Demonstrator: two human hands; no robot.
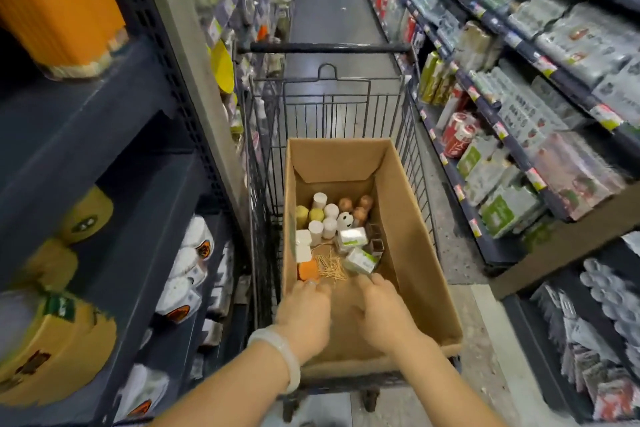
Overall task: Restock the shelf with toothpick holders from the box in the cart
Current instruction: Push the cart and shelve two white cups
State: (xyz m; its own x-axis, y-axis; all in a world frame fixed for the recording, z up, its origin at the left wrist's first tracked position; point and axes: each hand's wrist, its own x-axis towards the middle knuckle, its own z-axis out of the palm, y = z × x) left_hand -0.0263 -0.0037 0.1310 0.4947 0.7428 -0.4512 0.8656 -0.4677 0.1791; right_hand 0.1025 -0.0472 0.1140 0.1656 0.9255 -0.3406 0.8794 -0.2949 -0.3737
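You stand in a store aisle with dark shelving (pixel 114 163) close on your left and a longer run of packaged goods (pixel 540 87) on your right, and one wire cart (pixel 332 94) fills the floor between them, its handle bar at the far end. One open cardboard box (pixel 412 239) sits in the cart's near end, its walls rising well above what lies on its floor. The toothpick holders stand bunched at the box's far end: four white cylinders (pixel 330 211), two yellow ones (pixel 316 215) against the left wall, three brown ones (pixel 360 213) toward the right wall, and one white rounded holder with dark dots (pixel 344 219) among them. Nearer you lie two clear packs with green labels (pixel 360 260), one white lid-like piece (pixel 303 246) by the left wall, one orange holder (pixel 308 269) beside it, and a heap of loose toothpicks (pixel 330 267), too many and too fine to count. On the left shelves you have one large orange holder (pixel 59 7) on the top board and yellow and white ones below. Your left hand (pixel 304 310), one pale bangle (pixel 277 354) on its wrist, reaches in with fingertips touching the orange holder; whether it grips, you cannot tell. Your right hand (pixel 381 312) reaches in beside it, fingers loosely bent, holding nothing, tips just short of the nearer green-labelled pack.
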